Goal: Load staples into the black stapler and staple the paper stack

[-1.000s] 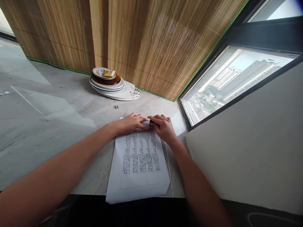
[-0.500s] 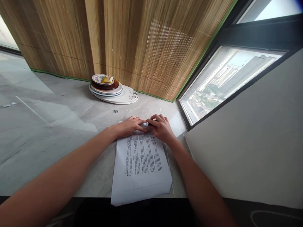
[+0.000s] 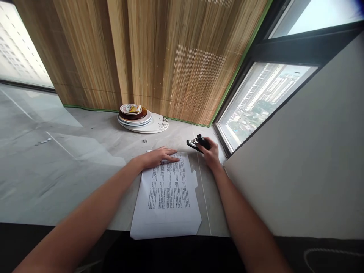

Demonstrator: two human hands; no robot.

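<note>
Printed sheets of paper (image 3: 167,218) lie in a stack on the grey marbled surface, their lower end reaching the front edge. Across the top of the stack rests my left hand (image 3: 159,157), flat with fingers stretched out to the right. To the right of the paper, my right hand (image 3: 211,153) grips a black stapler (image 3: 199,142), whose jaws are apart and point left. The stapler is clear of the sheets. A small corner of paper sticks out from the stack's right side.
A stack of plates (image 3: 155,127) with a small yellow packet on top stands at the back. Loose staple strips (image 3: 145,141) lie in front of it. A bamboo blind (image 3: 156,57) hangs behind, and a white wall (image 3: 298,163) and window (image 3: 256,102) bound the right.
My right hand has moved right, away from the paper's top edge, with the stapler now in plain view. My left hand stays on the sheets. The view has shifted slightly.
</note>
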